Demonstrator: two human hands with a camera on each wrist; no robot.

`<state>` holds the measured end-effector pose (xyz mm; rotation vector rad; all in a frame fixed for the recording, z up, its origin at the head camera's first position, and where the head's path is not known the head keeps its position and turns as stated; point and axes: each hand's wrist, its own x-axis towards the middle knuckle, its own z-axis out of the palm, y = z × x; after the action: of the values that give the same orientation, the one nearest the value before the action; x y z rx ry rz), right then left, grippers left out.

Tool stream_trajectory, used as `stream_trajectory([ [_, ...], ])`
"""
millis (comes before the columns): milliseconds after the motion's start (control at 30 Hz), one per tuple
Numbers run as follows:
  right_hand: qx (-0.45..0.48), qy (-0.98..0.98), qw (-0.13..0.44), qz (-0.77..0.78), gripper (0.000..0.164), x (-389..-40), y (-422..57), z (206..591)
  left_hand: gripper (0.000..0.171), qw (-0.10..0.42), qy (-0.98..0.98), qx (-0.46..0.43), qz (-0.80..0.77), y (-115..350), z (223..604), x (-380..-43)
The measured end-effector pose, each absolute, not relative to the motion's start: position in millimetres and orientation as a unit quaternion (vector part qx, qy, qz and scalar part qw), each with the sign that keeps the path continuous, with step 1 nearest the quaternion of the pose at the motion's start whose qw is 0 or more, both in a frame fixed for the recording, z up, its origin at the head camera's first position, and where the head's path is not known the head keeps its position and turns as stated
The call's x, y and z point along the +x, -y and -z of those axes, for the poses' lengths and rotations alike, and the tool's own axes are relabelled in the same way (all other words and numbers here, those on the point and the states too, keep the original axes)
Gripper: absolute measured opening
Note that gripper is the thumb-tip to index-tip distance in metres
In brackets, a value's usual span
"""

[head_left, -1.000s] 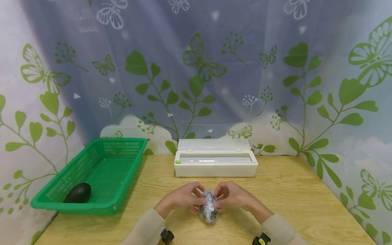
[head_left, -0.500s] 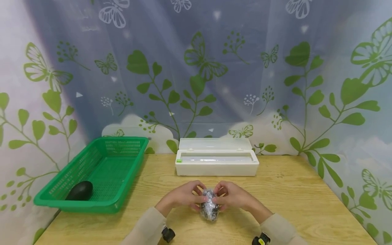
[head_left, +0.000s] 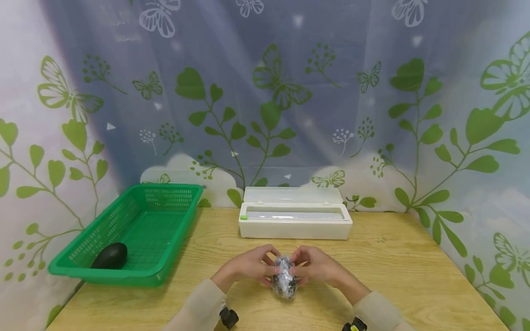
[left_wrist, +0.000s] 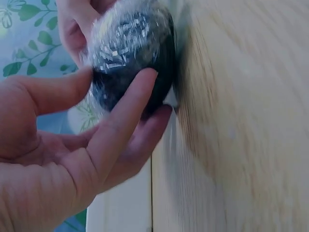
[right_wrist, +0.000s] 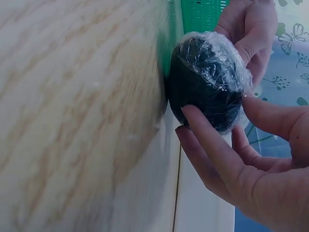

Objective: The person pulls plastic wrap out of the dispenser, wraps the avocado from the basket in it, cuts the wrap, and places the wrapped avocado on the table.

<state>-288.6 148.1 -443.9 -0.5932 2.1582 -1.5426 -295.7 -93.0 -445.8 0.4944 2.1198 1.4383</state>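
A dark, smooth, egg-shaped object wrapped in crinkled cling film (head_left: pixel 285 281) is on the table in the head view, between the two hands. My left hand (head_left: pixel 253 264) holds its left side, thumb on the film and fingers curved around the far side. On the other side my right hand (head_left: pixel 315 265) grips it the same way, thumb near the top. Bunched clear film (right_wrist: pixel 219 60) covers its upper face in the right wrist view. Smooth dark skin shows low on the wrapped object (left_wrist: pixel 166 63) in the left wrist view, close to the tabletop.
Behind the hands stands a white cling film dispenser (head_left: pixel 296 230) with its lid up and a film roll inside. To the left, a green plastic basket (head_left: pixel 159 230) holds another dark oval object (head_left: pixel 110 256). A patterned curtain (head_left: pixel 265 92) hangs behind the wooden table (head_left: pixel 393 257).
Both hands keep their hold on the wrapped object, with only small finger and thumb shifts. The whole head view has drifted slightly; basket and dispenser stay in place.
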Motion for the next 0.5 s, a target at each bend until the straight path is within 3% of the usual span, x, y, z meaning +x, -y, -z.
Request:
stream_trajectory([
  [233, -0.205, -0.781, 0.188, 0.560, 0.032, -294.5, -164.5, 435.4, 0.051, 0.220, -0.773, 0.165, -0.572, 75.7, 446.0, -297.4],
  [500, -0.195, -0.792, 0.167, 0.554, 0.034, -300.4, -210.1, 410.5, 0.038, 0.182, -0.757, 0.169, -0.605, 22.5, 434.5, -304.2],
])
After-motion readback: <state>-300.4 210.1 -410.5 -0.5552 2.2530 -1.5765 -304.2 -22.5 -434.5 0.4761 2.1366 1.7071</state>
